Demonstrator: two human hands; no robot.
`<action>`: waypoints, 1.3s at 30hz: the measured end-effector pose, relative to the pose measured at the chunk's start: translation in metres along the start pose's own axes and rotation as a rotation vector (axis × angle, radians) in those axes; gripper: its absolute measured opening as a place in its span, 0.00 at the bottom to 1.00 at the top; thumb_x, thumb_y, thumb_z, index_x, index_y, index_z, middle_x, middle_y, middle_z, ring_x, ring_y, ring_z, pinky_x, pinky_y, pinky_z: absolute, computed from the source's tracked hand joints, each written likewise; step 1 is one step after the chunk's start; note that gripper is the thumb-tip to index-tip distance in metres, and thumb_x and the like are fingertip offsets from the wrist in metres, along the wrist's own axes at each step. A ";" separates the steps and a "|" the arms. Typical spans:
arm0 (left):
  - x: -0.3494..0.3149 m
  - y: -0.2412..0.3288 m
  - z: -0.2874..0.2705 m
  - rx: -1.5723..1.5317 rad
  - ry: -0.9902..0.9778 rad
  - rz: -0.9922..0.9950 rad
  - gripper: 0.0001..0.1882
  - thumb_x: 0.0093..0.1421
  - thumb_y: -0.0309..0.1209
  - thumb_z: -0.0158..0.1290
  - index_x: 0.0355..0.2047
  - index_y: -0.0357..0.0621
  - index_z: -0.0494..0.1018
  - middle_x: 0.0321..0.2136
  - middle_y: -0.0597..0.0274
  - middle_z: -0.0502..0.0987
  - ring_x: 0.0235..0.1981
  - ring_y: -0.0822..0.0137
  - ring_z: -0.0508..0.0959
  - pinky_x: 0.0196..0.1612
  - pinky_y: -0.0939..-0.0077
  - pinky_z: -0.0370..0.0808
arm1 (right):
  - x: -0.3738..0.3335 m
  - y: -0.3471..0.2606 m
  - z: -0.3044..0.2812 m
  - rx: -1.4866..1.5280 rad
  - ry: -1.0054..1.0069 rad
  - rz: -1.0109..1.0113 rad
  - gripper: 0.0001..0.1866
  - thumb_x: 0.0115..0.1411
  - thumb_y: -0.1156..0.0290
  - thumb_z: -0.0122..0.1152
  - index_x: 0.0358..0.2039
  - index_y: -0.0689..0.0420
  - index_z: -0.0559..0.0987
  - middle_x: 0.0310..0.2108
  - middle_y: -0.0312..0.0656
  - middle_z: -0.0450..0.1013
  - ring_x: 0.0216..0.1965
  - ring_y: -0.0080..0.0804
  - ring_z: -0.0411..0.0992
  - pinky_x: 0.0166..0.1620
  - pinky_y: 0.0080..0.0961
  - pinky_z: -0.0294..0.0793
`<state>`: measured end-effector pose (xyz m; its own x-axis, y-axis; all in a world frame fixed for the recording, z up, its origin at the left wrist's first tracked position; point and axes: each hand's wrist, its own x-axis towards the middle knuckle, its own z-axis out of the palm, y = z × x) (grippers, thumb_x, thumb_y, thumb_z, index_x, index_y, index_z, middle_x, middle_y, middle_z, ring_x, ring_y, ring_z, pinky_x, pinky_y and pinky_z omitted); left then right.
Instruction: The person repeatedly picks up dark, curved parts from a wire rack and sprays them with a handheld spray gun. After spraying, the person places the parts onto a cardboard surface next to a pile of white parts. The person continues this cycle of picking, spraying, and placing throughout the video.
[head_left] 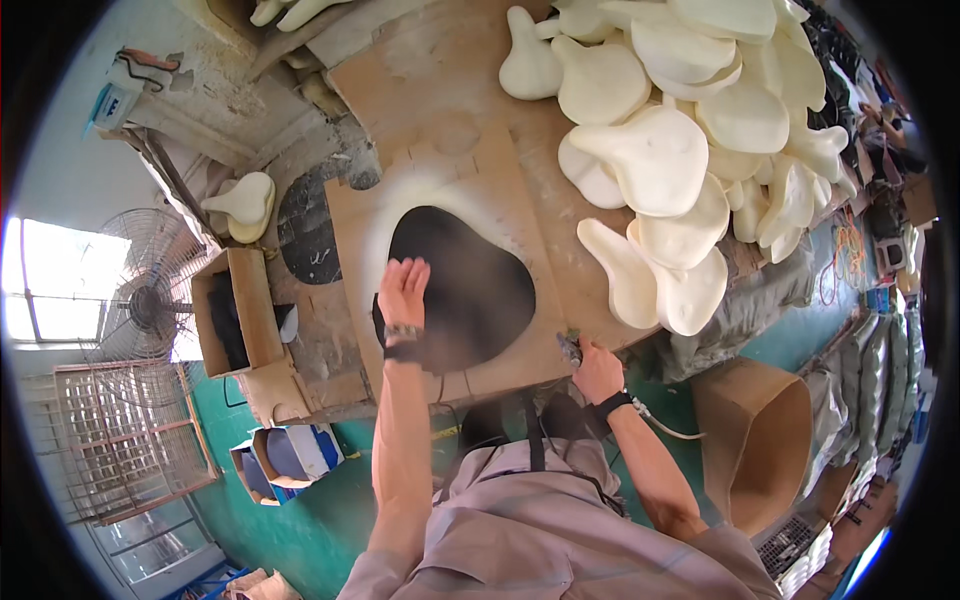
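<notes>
On the worktable a black, rounded-triangular sheet point(470, 290) lies on a cardboard board point(345, 215) with whitish overspray around its outline. My left hand point(404, 290) is over the sheet's left part, fingers extended and nothing visible in them; whether it touches the sheet I cannot tell. A dark band and a bracelet circle that wrist. To the right, by the table's front edge, my right hand point(601, 374) grips a small metal spray gun point(569, 348), its nozzle toward the sheet. A pale hose point(668, 428) trails from near that wrist toward a box.
Cream foam bicycle saddles point(660, 155) are heaped at the right of the table. More saddles point(245, 200) sit at the left, near a cardboard box point(265, 310) with dark pieces. A large open carton point(750, 440) stands right of me. A caged fan point(150, 290) is at left.
</notes>
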<state>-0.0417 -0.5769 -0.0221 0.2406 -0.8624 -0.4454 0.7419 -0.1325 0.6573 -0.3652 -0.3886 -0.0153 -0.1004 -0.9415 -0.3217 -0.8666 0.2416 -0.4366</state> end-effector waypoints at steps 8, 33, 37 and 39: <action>-0.113 -0.028 -0.115 1.724 0.007 0.549 0.15 0.48 0.24 0.62 0.38 0.47 0.77 0.47 0.55 0.76 0.51 0.49 0.74 0.55 0.59 0.72 | 0.001 0.004 -0.005 0.045 -0.036 -0.010 0.22 0.50 0.76 0.59 0.48 0.63 0.75 0.34 0.56 0.78 0.37 0.54 0.78 0.40 0.45 0.78; -0.135 -0.012 -0.163 1.193 -0.183 0.559 0.13 0.48 0.19 0.53 0.36 0.43 0.77 0.52 0.51 0.75 0.59 0.56 0.70 0.63 0.64 0.65 | -0.265 -0.104 -0.185 0.380 0.000 -0.406 0.33 0.48 0.83 0.69 0.57 0.63 0.73 0.37 0.52 0.77 0.33 0.48 0.76 0.38 0.30 0.75; -0.183 -0.013 -0.219 0.934 -0.170 0.242 0.12 0.54 0.21 0.51 0.39 0.42 0.77 0.42 0.57 0.81 0.49 0.62 0.78 0.54 0.67 0.72 | -0.292 -0.127 -0.194 0.314 -0.011 -0.413 0.32 0.47 0.83 0.69 0.56 0.62 0.74 0.34 0.51 0.77 0.32 0.47 0.77 0.37 0.31 0.76; -0.205 -0.024 -0.261 0.919 -0.182 0.058 0.13 0.55 0.21 0.50 0.40 0.41 0.78 0.36 0.61 0.82 0.41 0.66 0.80 0.46 0.71 0.75 | -0.297 -0.129 -0.193 0.314 0.057 -0.397 0.32 0.47 0.82 0.69 0.56 0.63 0.75 0.34 0.50 0.77 0.32 0.46 0.77 0.37 0.31 0.75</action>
<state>0.0547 -0.2693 -0.1048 0.1025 -0.9326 -0.3460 -0.0717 -0.3539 0.9325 -0.3179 -0.1857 0.2984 0.1724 -0.9843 -0.0371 -0.6556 -0.0866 -0.7501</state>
